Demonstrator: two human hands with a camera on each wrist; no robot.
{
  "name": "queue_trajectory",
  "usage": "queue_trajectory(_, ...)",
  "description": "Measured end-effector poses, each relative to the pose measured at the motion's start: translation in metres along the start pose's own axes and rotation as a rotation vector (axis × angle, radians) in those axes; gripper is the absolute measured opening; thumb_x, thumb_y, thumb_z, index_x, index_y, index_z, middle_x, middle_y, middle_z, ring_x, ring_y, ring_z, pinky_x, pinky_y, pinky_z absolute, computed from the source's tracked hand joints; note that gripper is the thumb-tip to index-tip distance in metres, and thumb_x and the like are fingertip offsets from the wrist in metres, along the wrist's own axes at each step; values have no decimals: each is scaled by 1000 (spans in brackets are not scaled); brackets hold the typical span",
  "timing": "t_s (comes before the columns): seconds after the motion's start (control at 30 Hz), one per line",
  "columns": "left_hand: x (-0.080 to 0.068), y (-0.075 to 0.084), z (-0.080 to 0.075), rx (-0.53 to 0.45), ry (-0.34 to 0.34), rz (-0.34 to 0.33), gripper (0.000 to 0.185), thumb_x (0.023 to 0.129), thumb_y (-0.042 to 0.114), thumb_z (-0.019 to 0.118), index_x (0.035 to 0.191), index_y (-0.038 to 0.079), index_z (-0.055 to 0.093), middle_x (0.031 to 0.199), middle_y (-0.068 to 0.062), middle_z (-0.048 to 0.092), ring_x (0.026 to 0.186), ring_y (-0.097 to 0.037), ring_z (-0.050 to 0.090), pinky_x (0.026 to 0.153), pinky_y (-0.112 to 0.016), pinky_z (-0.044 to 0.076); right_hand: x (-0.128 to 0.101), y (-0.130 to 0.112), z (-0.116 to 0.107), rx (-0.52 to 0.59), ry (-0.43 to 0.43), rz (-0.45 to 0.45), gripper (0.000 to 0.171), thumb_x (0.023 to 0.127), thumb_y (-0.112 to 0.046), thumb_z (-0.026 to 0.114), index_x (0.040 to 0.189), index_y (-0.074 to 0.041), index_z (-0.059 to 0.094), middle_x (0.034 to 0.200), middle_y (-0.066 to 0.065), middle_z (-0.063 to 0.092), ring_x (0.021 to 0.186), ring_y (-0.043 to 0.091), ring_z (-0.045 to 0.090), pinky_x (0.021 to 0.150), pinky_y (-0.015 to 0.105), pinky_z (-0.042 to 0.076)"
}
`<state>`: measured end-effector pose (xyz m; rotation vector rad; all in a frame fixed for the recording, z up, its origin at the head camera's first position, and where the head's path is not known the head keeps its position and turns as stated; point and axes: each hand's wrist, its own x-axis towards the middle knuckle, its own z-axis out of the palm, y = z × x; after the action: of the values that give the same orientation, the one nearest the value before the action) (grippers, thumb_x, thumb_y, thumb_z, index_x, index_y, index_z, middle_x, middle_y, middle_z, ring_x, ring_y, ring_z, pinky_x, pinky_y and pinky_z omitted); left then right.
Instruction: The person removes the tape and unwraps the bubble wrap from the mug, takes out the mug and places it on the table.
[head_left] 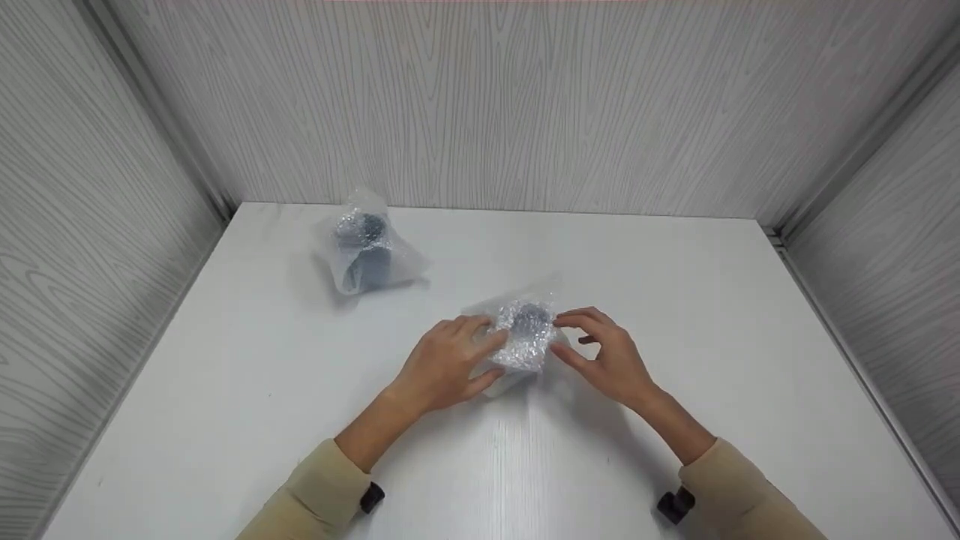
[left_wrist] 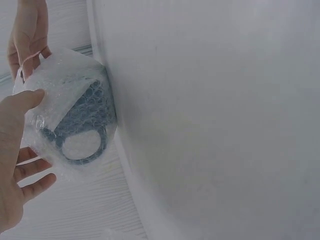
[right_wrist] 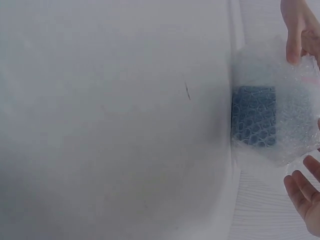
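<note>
A mug [head_left: 531,321] in clear bubble wrap sits on the white table between the two hands. Its dark blue body and round handle [left_wrist: 102,145] show through the wrap in the left wrist view; only the body [right_wrist: 254,116] shows in the right wrist view. My left hand [head_left: 452,364] holds the wrapped mug from its left side, the thumb in front on the bubble wrap [left_wrist: 67,75]. At the right side, my right hand [head_left: 609,356] has its thumb and fingers spread apart, the tips at the edge of the wrap.
Another dark item in bubble wrap [head_left: 367,259], its kind unclear, stands at the back left of the table [head_left: 660,277]. Grey wood-grain panels [head_left: 487,105] close off the back and both sides. A small black device [head_left: 676,504] is at the right sleeve.
</note>
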<state>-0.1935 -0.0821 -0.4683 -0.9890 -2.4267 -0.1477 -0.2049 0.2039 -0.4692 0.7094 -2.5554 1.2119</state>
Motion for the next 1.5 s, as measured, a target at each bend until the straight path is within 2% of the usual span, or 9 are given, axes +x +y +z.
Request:
queue_trajectory(0.37, 3, -7, -5, -36, 5, 57, 43, 94, 49, 75, 128, 23, 69, 126, -6, 73, 114, -24, 73, 92, -39, 63, -2, 0, 0, -18, -3, -18, 33, 94, -23, 81, 125, -16, 74, 128, 1, 73, 124, 25, 69, 88, 48, 65)
queue_trajectory(0.63, 7, -8, -11, -36, -33, 76, 40, 96, 48, 73, 127, 22, 69, 125, -8, 74, 111, -24, 72, 90, -38, 63, -3, 2, 0, -37, -7, -22, 35, 93, -26, 82, 127, -18, 74, 128, -2, 73, 125, 23, 68, 89, 48, 65)
queue_trajectory(0.9, 12, -12, -16, 21, -27, 121, 36, 95, 46, 74, 121, 21, 68, 118, -7, 76, 101, -24, 74, 84, -36, 63, -3, 2, -2, -49, -9, -21, 35, 93, -25, 82, 126, -18, 74, 128, -3, 74, 125, 23, 68, 89, 45, 65)
queue_trajectory(1.1, 19, -16, -22, 64, -23, 155, 31, 96, 45, 73, 116, 22, 68, 111, -3, 77, 97, -24, 74, 83, -36, 62, -2, 2, -3, -42, -1, -42, 35, 92, -22, 83, 126, -17, 75, 127, -1, 74, 124, 24, 68, 88, 48, 65)
queue_trajectory(1.3, 23, -21, -27, 69, -18, 163, 27, 97, 42, 72, 115, 22, 69, 109, -3, 78, 95, -25, 75, 81, -37, 63, -1, 4, -2, -48, 12, -70, 35, 92, -21, 83, 126, -19, 75, 127, -2, 74, 124, 23, 68, 87, 47, 65)
queue_trajectory(1.5, 28, -28, -33, 41, 1, 152, 21, 98, 36, 71, 112, 20, 74, 107, -4, 79, 96, -25, 75, 84, -39, 62, -1, 4, -2, -48, 5, -61, 35, 92, -21, 83, 127, -18, 75, 127, -2, 74, 124, 23, 68, 87, 45, 65)
